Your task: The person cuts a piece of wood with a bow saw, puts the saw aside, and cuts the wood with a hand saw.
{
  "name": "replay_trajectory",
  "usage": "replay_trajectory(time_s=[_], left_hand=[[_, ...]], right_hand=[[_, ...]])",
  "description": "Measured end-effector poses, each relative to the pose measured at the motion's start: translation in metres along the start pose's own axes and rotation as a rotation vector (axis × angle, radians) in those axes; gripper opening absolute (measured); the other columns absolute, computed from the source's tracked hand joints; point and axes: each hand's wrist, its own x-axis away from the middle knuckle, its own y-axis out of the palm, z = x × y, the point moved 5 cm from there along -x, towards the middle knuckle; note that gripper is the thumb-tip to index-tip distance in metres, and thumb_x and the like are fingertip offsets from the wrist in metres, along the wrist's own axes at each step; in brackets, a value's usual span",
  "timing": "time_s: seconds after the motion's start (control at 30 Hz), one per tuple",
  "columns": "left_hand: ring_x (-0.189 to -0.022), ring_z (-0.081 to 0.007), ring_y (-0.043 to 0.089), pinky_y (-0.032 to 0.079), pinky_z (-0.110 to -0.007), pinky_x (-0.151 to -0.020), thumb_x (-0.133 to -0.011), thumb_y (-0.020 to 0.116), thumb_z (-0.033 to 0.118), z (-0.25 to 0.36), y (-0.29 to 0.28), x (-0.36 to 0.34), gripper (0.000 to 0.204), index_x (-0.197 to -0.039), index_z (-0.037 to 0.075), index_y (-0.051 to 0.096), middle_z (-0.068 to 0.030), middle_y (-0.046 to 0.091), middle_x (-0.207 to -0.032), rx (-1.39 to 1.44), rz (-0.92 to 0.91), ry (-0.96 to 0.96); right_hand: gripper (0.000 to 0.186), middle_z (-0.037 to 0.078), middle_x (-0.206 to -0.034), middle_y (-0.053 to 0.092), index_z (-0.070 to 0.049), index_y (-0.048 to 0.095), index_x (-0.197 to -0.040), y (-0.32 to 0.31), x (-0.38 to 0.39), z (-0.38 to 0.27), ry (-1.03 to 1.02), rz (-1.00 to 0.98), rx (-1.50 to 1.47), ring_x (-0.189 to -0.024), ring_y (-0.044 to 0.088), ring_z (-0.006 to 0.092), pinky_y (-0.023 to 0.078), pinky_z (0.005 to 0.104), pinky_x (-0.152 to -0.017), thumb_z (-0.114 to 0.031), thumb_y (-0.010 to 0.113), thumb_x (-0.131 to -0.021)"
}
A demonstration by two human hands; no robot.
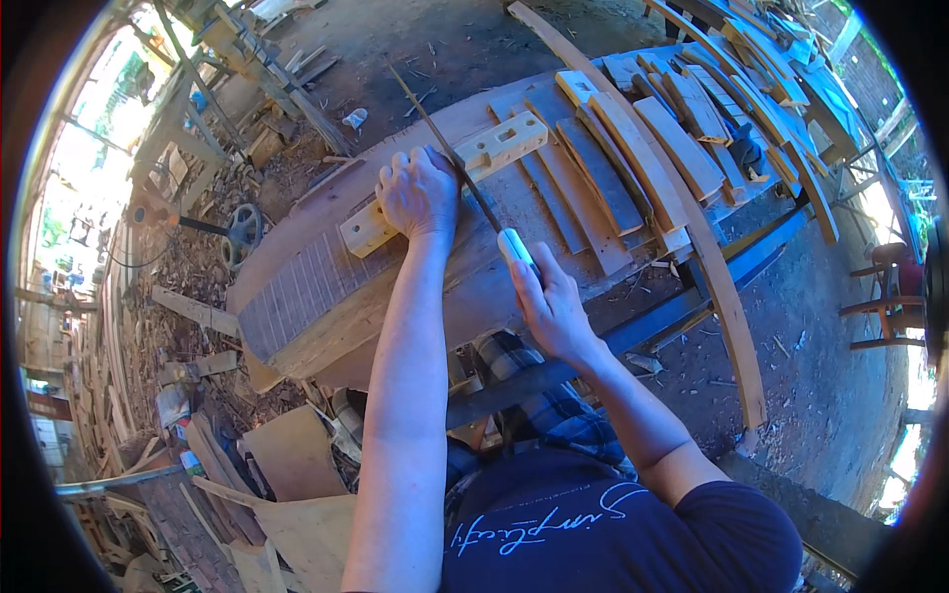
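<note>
A pale wooden beam (499,144) with square mortises and small holes lies across the wooden workbench (326,296). My left hand (420,191) is closed over it near its middle, and its left end shows beyond my wrist. In my right hand (554,301) is the white handle of a handsaw (481,203), fingers wrapped round it. The saw's long, narrow blade is seen almost edge-on. It crosses the beam just right of my left knuckles and points away to the far left. Whether the teeth are in the wood I cannot tell.
Several curved wooden pieces (598,178) lie on the bench's right side, with one long curved plank (727,321) hanging past its edge. A handwheel (241,238) stands left of the bench. Offcuts and boards (287,455) cover the lower left. A wooden chair (890,306) is at the far right.
</note>
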Motion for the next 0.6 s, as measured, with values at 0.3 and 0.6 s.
replay_trajectory(time_s=[0.3,0.6], left_hand=[[-0.082,-0.0279,0.061,0.046,-0.042,-0.072,-0.084,0.055,0.024,-0.007,0.0,-0.002,0.021,-0.074,0.009,0.067,-0.01,0.065,-0.082,-0.007,-0.038,-0.061],[-0.082,-0.0284,0.06,0.045,-0.043,-0.071,-0.083,0.055,0.022,-0.003,-0.004,0.0,0.019,-0.072,0.01,0.064,-0.0094,0.063,-0.081,0.014,0.039,-0.009]], right_hand=[[0.031,-0.001,-0.063,0.049,-0.005,0.053,-0.106,-0.016,0.055,0.01,-0.085,0.032,0.084,-0.053,0.045,0.0049,0.036,0.0219,-0.048,-0.034,0.041,-0.1],[0.031,0.013,-0.062,0.048,-0.003,0.048,-0.096,0.003,-0.011,0.015,-0.07,0.041,0.073,-0.057,0.049,0.0188,0.041,0.0357,-0.055,-0.034,0.052,-0.097]])
